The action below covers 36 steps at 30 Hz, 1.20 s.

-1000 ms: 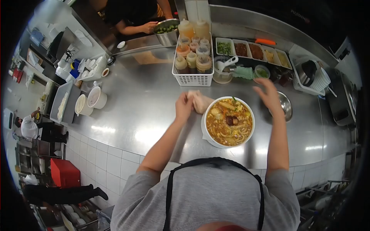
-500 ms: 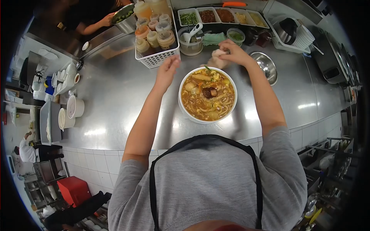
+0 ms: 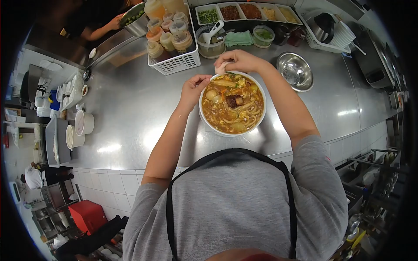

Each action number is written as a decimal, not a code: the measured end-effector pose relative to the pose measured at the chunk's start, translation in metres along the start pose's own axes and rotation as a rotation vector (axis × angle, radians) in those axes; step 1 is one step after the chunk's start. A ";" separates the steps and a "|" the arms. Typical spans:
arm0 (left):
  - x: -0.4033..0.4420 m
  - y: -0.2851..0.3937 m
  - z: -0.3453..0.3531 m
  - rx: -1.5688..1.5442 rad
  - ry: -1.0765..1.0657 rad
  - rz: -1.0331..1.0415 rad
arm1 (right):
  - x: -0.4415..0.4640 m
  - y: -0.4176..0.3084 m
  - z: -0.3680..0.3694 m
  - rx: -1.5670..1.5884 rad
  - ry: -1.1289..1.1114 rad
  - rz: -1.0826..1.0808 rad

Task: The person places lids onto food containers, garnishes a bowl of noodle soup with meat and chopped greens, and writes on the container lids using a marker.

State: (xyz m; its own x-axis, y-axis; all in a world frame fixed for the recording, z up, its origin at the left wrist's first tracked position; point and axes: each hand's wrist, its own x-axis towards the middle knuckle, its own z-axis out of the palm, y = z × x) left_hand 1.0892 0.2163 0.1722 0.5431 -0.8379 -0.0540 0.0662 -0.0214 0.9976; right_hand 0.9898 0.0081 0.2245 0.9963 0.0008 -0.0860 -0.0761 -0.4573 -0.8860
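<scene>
A large white bowl stands on the steel counter in front of me, filled with noodle soup in thick brown broth with egg, vegetable pieces and a dark chunk in the middle. My right hand reaches over the far side of the bowl, fingers closed round a crumpled pale cloth at the far-left rim. On the left, my left hand has its thumb and fingers at the rim, seemingly pinching it. The fingertips of my right hand are partly hidden by the cloth.
Behind the bowl stand a white basket of sauce bottles, a tub with a white ladle, a green cloth and topping trays. A steel bowl sits to the right. Another person's hand holds a pot at upper left.
My right hand has brought the pale cloth from behind the bowl leftward to its far-left rim. My left hand has come in from beside the basket to the rim.
</scene>
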 end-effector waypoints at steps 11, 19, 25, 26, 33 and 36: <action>0.000 -0.003 0.002 0.049 0.023 -0.017 | -0.053 0.020 -0.009 0.375 0.085 0.109; 0.003 -0.012 0.010 0.022 0.130 0.045 | -0.111 0.004 -0.003 -0.068 0.177 -0.002; 0.002 -0.011 0.010 0.000 0.124 0.034 | -0.149 0.001 -0.010 0.019 0.058 0.089; 0.002 -0.011 0.010 0.007 0.126 0.038 | -0.154 0.007 -0.012 0.107 0.042 0.164; -0.007 -0.008 0.008 0.307 0.175 0.175 | -0.126 -0.004 -0.054 0.018 0.051 0.089; -0.021 -0.014 0.006 0.163 0.278 0.157 | -0.059 -0.012 -0.095 -0.107 0.299 0.014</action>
State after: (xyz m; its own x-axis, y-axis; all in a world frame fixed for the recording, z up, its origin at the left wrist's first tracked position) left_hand 1.0716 0.2310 0.1598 0.7444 -0.6581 0.1131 -0.1587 -0.0099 0.9873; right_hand 0.9356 -0.0704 0.2836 0.9639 -0.2607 0.0538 -0.1013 -0.5461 -0.8316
